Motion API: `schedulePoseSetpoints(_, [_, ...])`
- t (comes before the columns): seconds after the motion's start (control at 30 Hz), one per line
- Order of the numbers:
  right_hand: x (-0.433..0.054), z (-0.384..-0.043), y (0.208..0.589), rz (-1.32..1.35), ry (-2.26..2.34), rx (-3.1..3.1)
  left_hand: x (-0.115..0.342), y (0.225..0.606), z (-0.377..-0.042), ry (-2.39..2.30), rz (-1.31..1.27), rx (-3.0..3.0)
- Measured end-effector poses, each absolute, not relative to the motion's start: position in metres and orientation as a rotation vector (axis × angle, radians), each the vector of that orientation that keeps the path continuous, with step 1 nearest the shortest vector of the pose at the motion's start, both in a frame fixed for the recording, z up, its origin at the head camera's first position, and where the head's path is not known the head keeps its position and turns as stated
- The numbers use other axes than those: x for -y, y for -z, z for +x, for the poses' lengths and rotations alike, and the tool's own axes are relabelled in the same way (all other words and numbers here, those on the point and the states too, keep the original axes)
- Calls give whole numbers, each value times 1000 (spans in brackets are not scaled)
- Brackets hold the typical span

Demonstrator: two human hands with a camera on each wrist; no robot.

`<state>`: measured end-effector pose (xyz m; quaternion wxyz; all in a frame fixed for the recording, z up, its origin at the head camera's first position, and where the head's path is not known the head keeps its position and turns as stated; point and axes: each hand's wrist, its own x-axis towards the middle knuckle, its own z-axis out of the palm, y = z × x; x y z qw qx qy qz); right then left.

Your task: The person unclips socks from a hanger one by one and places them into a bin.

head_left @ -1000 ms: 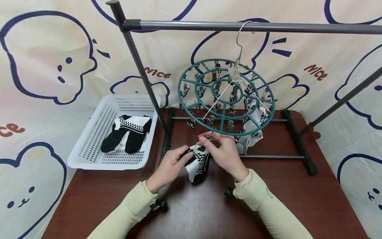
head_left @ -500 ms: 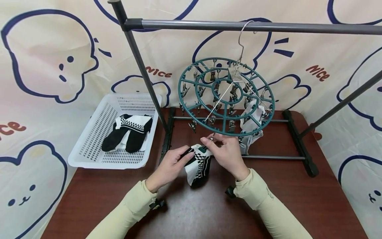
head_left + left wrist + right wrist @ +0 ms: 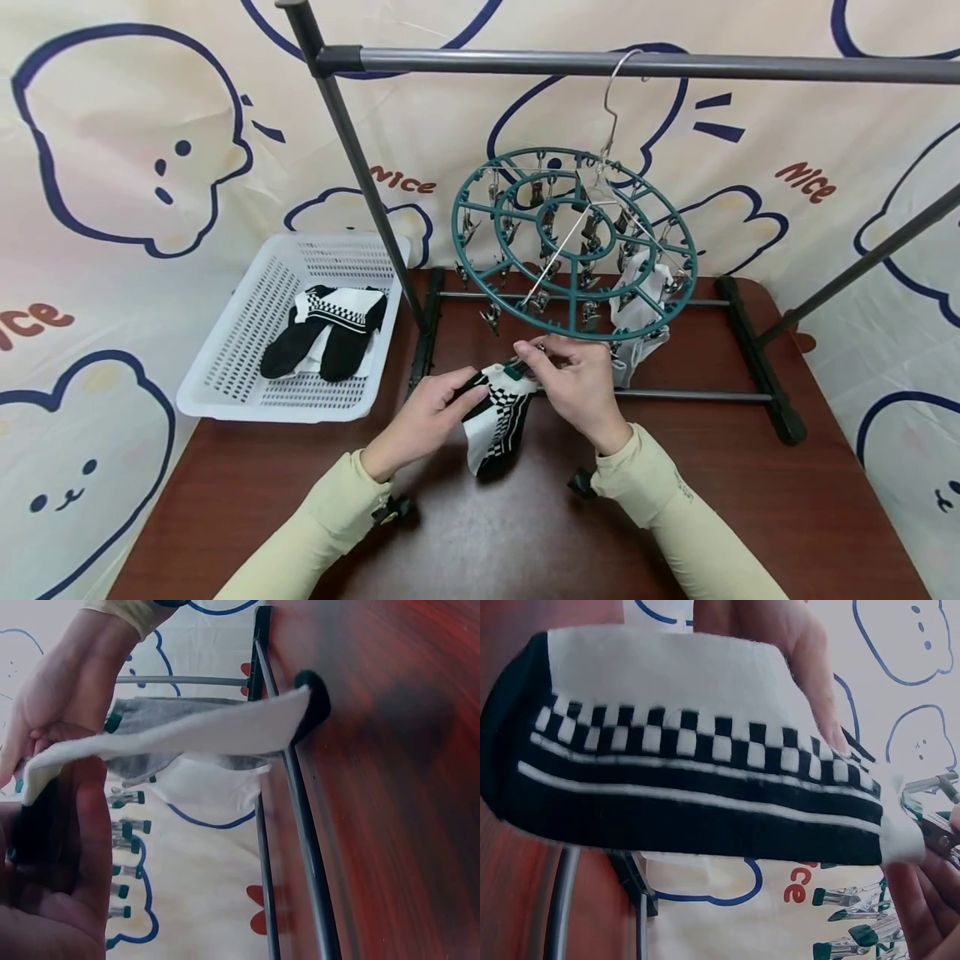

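Note:
A black-and-white checkered sock (image 3: 498,417) hangs between the two hands, below the front rim of a round green clip hanger (image 3: 573,329). My left hand (image 3: 427,417) pinches the sock's left side near the cuff. At the cuff's right corner, my right hand (image 3: 581,383) grips a metal clip with green tips (image 3: 935,829). In the right wrist view the clip's tip meets the white cuff; whether it bites the cloth cannot be told. The left wrist view shows the sock (image 3: 202,735) edge-on, its toe end hanging free above the table.
A white perforated basket (image 3: 195,408) at the left holds more black-and-white socks (image 3: 333,329). The hanger hooks over a dark metal rack bar (image 3: 480,62). Grey and white socks (image 3: 637,308) hang from its right side. Several other clips dangle beneath it. The rack's feet stand on the brown table (image 3: 480,550).
The right hand has shifted slightly right with the clip at the cuff. The sock's lower end hangs a little lower. The left hand keeps its hold on the sock.

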<state>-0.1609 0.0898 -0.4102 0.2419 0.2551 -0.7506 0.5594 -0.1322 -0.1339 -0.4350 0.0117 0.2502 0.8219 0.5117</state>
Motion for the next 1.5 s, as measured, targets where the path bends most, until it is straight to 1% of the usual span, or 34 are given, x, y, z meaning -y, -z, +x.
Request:
schedulePoseSetpoints(0.33, [-91,-161,410,675,-1643,1951,158,424,-132,-1591,815,-2558])
schedulePoseSetpoints(0.5, [-90,-159,411,597,-1726,1940,178,415,-133,-1588,759,-2695])
schedulePoseSetpoints(0.6, [-89,-158,411,573,-1738,1968,191,408,-136,-1662,665,-2783])
schedulePoseSetpoints(0.7, [-89,-159,411,581,-1707,2029,204,400,-140,-1808,505,-2846])
schedulePoseSetpoints(0.9, [-93,-160,412,613,-1525,2136,224,385,-154,-2376,77,-2629])
schedulePoseSetpoints(0.97, [-93,-160,412,619,-1506,2146,231,381,-159,-2526,-6,-2507])
schedulePoseSetpoints(1.27, [-93,-159,410,586,-1587,2193,261,375,-172,-2468,-204,-2473])
schedulePoseSetpoints(1.4, [-93,-160,410,581,-1618,2189,274,377,-180,-2563,-320,-2383])
schedulePoseSetpoints(1.5, [-93,-160,409,567,-1596,2208,284,378,-185,-2618,-356,-2274])
